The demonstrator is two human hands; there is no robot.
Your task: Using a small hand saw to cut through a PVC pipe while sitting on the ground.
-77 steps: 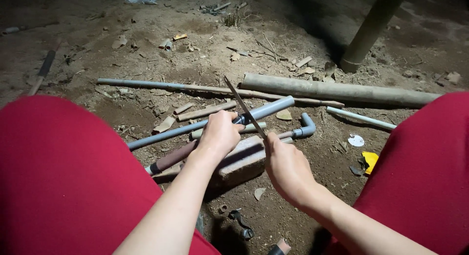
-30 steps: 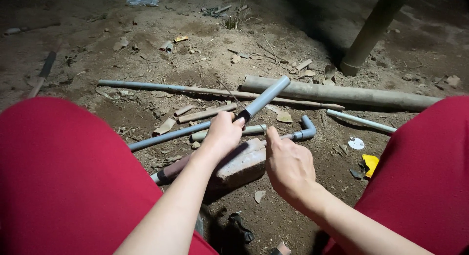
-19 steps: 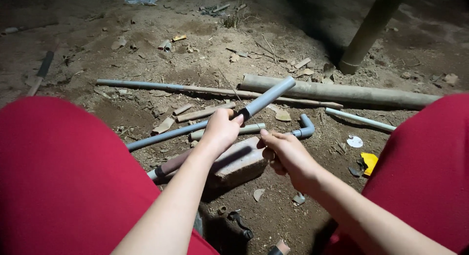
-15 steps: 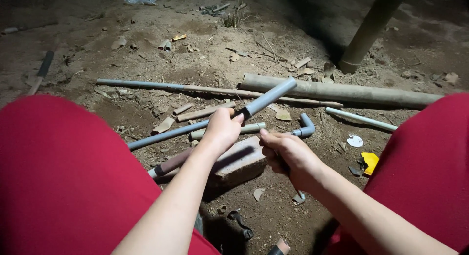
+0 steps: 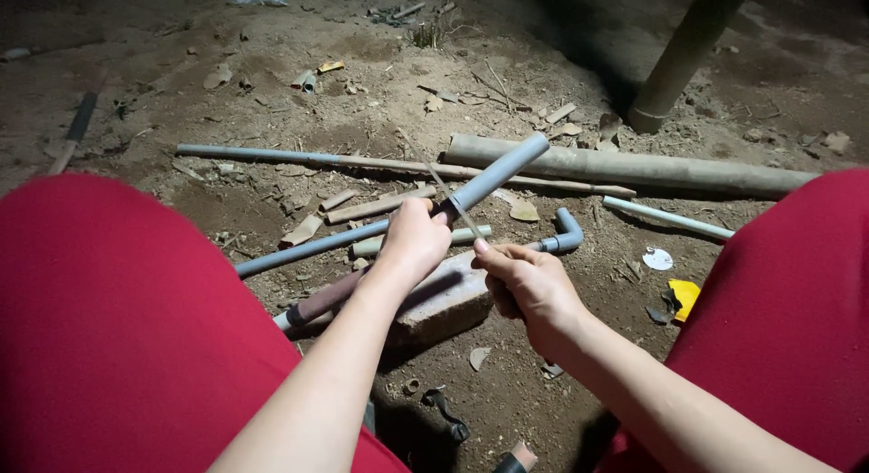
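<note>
Between red knees, left hand (image 5: 415,242) fingers wrapped tight on grey pipe (image 5: 496,172), tilted up-right. Right hand (image 5: 529,283) pinches thin blade (image 5: 453,204), laid across pipe nr left fist. Brick (image 5: 448,301) just below hands. Elbow pipe (image 5: 566,233), long pipes, thick pole (image 5: 634,168) behind w/ scraps on dirt.

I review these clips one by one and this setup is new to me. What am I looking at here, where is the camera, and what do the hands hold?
There is no machine: a head-worn camera looks down at a person's own hands, between knees in red cloth. The left hand grips a short grey pipe that points up and away. The right hand pinches a thin blade, perhaps a saw blade, laid across the pipe near the left fingers. Below the hands lies a brick on bare dirt ground, among a long grey pipe, a pipe elbow, a bamboo pole and scraps.
</note>
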